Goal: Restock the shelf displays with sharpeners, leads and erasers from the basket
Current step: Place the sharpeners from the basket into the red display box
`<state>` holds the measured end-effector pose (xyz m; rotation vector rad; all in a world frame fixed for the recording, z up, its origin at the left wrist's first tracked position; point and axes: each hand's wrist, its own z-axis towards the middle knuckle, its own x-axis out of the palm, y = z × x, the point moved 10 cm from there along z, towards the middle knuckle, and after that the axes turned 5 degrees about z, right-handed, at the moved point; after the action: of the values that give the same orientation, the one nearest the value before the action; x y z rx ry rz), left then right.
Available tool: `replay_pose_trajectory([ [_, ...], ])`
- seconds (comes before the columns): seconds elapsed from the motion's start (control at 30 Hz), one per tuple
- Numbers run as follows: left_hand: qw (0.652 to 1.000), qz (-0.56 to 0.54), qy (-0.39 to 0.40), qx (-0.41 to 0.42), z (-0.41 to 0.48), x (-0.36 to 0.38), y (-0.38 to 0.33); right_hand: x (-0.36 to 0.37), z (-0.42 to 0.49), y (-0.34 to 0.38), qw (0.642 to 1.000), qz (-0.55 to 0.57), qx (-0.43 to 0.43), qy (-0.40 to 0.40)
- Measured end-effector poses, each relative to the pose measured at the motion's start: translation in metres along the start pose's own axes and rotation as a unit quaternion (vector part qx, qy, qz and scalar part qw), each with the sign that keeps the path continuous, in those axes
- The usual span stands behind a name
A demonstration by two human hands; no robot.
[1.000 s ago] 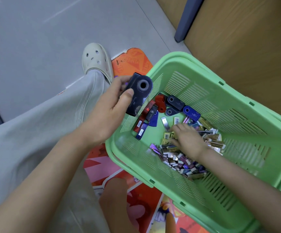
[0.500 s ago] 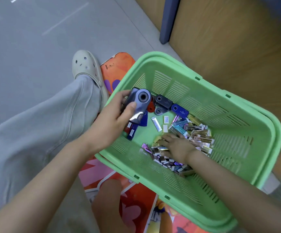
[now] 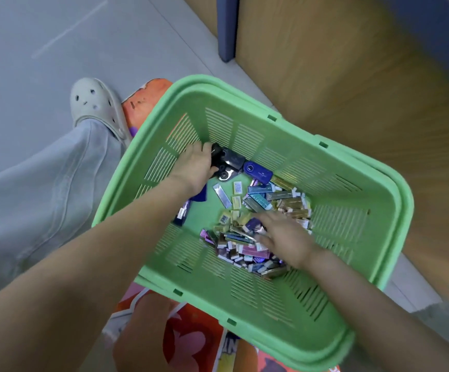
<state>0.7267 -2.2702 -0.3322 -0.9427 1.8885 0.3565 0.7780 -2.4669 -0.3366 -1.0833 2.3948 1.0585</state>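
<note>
A green plastic basket (image 3: 231,96) sits on the floor in front of me. My left hand (image 3: 195,166) is down in its far left corner, fingers curled round a dark sharpener (image 3: 231,159) among other sharpeners. A blue sharpener (image 3: 258,170) lies just to the right of it. My right hand (image 3: 285,237) rests with fingers stretched over a pile of small lead and eraser packs (image 3: 277,200) on the basket floor. The right hand is motion-blurred.
My leg in grey trousers and a pale clog (image 3: 94,106) lie left of the basket. An orange printed mat (image 3: 191,339) lies under the basket. A wooden cabinet front (image 3: 352,76) and a dark blue post (image 3: 227,28) stand behind it.
My left hand has gone down from above the basket rim into the far left corner with the dark sharpener. My right hand has stayed on the pile, its fingers spreading out.
</note>
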Motion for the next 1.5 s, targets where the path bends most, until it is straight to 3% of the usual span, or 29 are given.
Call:
replay_pose_trajectory([
  [0.07,0.998,0.039,-0.046,0.007,-0.001,-0.006,-0.004,-0.031,0.003,-0.013,0.993,0.031,0.037,-0.105],
  [0.13,0.994,0.045,-0.097,0.029,-0.010,-0.011,-0.014,-0.043,0.015,-0.018,0.990,0.032,0.044,-0.129],
  [0.2,0.998,-0.022,-0.054,0.039,-0.023,0.012,-0.026,-0.039,0.033,-0.017,0.995,-0.008,0.029,-0.099],
  [0.3,0.987,-0.098,0.123,-0.023,-0.046,0.078,-0.038,-0.025,0.053,-0.016,0.994,-0.089,0.015,-0.063],
  [0.33,0.983,-0.103,0.145,-0.043,-0.049,0.092,-0.039,-0.021,0.058,-0.018,0.992,-0.111,0.019,-0.055],
  [0.5,0.983,-0.152,0.053,-0.092,-0.032,0.089,-0.039,-0.006,0.070,-0.034,0.976,-0.206,0.074,-0.010],
  [0.8,0.985,-0.093,0.131,-0.056,-0.021,0.095,-0.036,0.000,0.048,-0.038,0.981,-0.178,0.074,0.021],
  [0.93,0.992,-0.112,0.048,-0.043,-0.024,0.056,-0.035,0.000,0.038,-0.035,0.979,-0.188,0.068,0.046],
  [1.0,0.993,-0.099,-0.033,-0.047,-0.027,0.028,-0.024,-0.001,0.035,-0.029,0.985,-0.159,0.058,0.033],
  [1.07,0.992,-0.058,-0.098,-0.051,-0.027,0.004,-0.010,-0.016,0.032,-0.029,0.994,-0.072,0.067,-0.043],
  [1.17,0.993,0.010,-0.104,-0.056,-0.015,-0.006,0.005,-0.047,0.036,-0.040,0.974,0.105,0.102,-0.170],
  [1.33,0.991,-0.004,-0.102,-0.087,-0.009,-0.007,0.003,-0.043,0.066,-0.039,0.929,0.304,0.122,-0.171],
  [1.43,0.990,-0.067,-0.119,-0.045,-0.014,-0.007,-0.014,-0.041,0.074,-0.022,0.949,0.263,0.074,-0.157],
  [1.5,0.989,-0.136,-0.049,-0.027,-0.019,0.019,-0.025,-0.051,0.070,-0.024,0.960,0.171,0.078,-0.207],
])
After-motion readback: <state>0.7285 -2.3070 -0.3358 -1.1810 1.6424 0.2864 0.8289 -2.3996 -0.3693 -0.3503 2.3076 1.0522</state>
